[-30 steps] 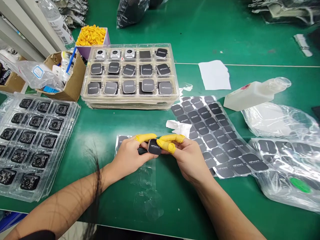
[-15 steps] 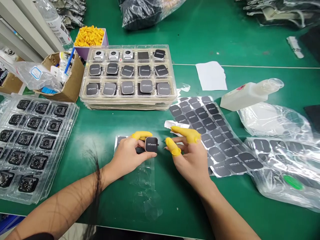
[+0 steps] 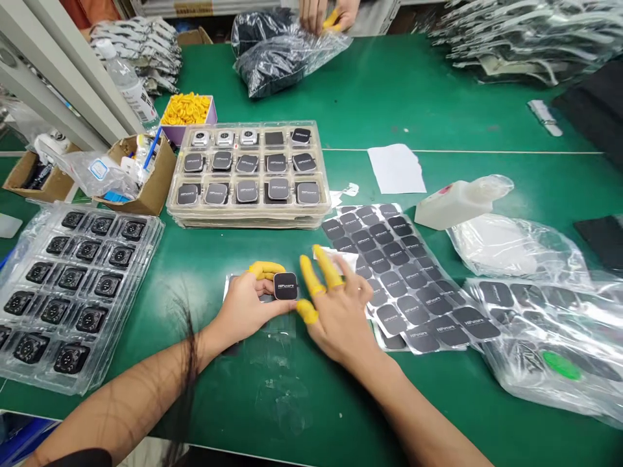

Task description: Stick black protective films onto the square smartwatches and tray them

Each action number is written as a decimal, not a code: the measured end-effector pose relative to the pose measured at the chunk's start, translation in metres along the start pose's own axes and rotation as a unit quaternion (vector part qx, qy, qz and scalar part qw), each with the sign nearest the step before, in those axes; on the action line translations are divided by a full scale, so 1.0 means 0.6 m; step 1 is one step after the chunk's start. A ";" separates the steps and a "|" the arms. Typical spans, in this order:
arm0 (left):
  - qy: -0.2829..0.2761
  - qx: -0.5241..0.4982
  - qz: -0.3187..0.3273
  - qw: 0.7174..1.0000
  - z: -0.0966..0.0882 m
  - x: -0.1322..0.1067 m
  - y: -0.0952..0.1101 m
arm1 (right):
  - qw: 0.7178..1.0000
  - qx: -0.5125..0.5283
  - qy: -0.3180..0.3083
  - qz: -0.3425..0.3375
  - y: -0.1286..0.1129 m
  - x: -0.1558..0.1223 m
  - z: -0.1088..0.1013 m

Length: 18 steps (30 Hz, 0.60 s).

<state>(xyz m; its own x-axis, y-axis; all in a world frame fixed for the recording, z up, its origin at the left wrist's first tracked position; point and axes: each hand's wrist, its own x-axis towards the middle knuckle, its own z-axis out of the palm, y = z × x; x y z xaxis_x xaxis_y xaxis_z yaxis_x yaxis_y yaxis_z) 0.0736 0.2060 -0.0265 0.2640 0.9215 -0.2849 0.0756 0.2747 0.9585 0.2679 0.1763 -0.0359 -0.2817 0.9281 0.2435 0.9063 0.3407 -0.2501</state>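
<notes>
Dark-faced watch [image 3: 285, 293], pinched in left hand [image 3: 246, 301] (pale lettering [image 3: 285, 285] showing), just beside right hand [image 3: 341, 314], with yellow-sheathed fingers [image 3: 310, 275] spread wide apart.

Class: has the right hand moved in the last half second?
Yes. Against the stacked watch trays, the right hand has moved left: its yellow finger cots were mostly past their right edge, now mostly left of it.

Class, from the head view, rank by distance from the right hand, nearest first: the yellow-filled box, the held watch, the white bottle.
1. Held watch: just left of the right hand, in the left hand.
2. White bottle: ahead, to the right.
3. Yellow-filled box: far ahead, to the left.
</notes>
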 end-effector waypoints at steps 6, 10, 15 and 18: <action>0.042 -0.128 0.033 0.990 -0.021 -0.010 0.034 | 0.987 0.119 0.107 -0.032 -0.029 0.004 0.005; 0.126 0.094 0.200 0.967 -0.054 0.029 0.122 | 0.987 0.108 -0.016 -0.119 -0.055 0.008 0.015; 0.157 0.517 0.263 0.799 -0.090 0.238 0.256 | 0.984 0.128 -0.031 -0.121 -0.054 0.007 0.021; 0.103 0.608 0.150 0.773 -0.117 0.360 0.296 | 0.982 0.141 -0.032 -0.123 -0.050 0.007 0.020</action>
<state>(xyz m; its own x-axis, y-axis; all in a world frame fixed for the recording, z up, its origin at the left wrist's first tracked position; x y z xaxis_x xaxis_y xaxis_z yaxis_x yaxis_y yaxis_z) 0.0765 0.4734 0.0818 0.2952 0.9524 0.0756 0.9215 -0.3047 0.2408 0.2360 0.1717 -0.0390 -0.5084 0.8169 0.2724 0.6878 0.5755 -0.4424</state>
